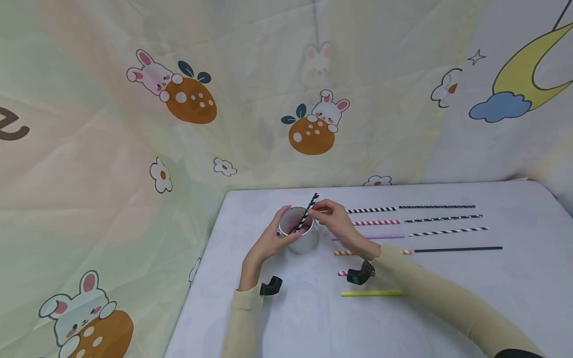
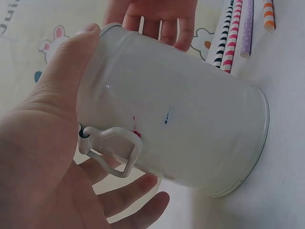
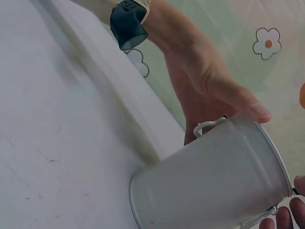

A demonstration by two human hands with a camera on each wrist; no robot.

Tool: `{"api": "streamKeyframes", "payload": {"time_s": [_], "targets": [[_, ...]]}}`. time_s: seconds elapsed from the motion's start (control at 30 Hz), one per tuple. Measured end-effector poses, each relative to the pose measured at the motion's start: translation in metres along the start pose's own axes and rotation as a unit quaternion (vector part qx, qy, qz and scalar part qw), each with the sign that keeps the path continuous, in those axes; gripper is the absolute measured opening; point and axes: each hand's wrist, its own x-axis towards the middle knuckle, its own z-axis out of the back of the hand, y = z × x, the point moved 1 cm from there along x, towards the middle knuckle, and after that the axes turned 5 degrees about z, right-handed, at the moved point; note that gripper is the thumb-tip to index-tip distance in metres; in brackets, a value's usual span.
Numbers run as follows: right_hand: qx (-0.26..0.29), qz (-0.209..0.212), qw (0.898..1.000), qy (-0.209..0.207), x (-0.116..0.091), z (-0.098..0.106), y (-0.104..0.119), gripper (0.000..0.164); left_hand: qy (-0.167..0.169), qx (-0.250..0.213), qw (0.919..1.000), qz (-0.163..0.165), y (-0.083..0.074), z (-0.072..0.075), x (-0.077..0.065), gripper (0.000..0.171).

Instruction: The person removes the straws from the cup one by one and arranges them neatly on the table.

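A small white metal bucket (image 1: 306, 244) with little side handles stands on the table; reddish marks show inside it. My left hand (image 1: 270, 239) grips it at the left, the thumb along the rim and the fingers around the wall. A black-and-white patterned paper straw (image 1: 312, 201) slants into the bucket, its upper end above the rim. My right hand (image 1: 337, 223) pinches this straw over the bucket's right edge. In the left wrist view, the bucket (image 2: 181, 119) has small red and blue smudges on its wall, and the right fingers (image 2: 167, 31) show behind the rim.
Paper straws lie in two columns on the white table (image 1: 304, 318): black-striped (image 1: 371, 210), pink-striped (image 1: 377, 223), lilac (image 1: 380, 236), orange-striped (image 1: 344, 253), yellow (image 1: 371, 293) and, farther right, several dark ones, including a plain black straw (image 1: 458, 249). A printed cloth (image 1: 250, 99) hangs behind.
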Motion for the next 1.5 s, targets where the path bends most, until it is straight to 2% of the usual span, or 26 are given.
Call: {"api": "streamKeyframes", "payload": {"time_s": [0.2, 0.7, 0.97, 1.07, 1.3, 1.5], "targets": [[-0.002, -0.004, 1.000, -0.014, -0.001, -0.003, 0.000, 0.036, -0.002, 0.003, 1.0000, 0.006, 0.001, 0.000, -0.001, 0.086], [0.000, -0.006, 1.000, -0.028, -0.002, -0.007, -0.001, 0.034, 0.003, 0.000, 1.0000, -0.009, 0.001, -0.001, 0.000, 0.088], [-0.007, -0.002, 1.000, -0.030, -0.001, -0.008, 0.000, 0.030, 0.012, -0.007, 0.9999, 0.004, 0.001, 0.000, 0.001, 0.087], [-0.007, 0.003, 0.999, -0.033, 0.000, -0.008, 0.000, 0.028, 0.024, -0.006, 0.9997, 0.007, -0.005, 0.001, 0.000, 0.088], [-0.003, -0.002, 0.999, -0.034, -0.001, -0.008, 0.001, 0.027, 0.046, -0.002, 0.9989, 0.012, -0.034, 0.007, -0.014, 0.087], [0.007, 0.001, 0.999, -0.035, -0.002, -0.007, 0.006, 0.027, 0.045, -0.004, 0.9989, 0.016, -0.035, 0.007, -0.015, 0.087]]}}
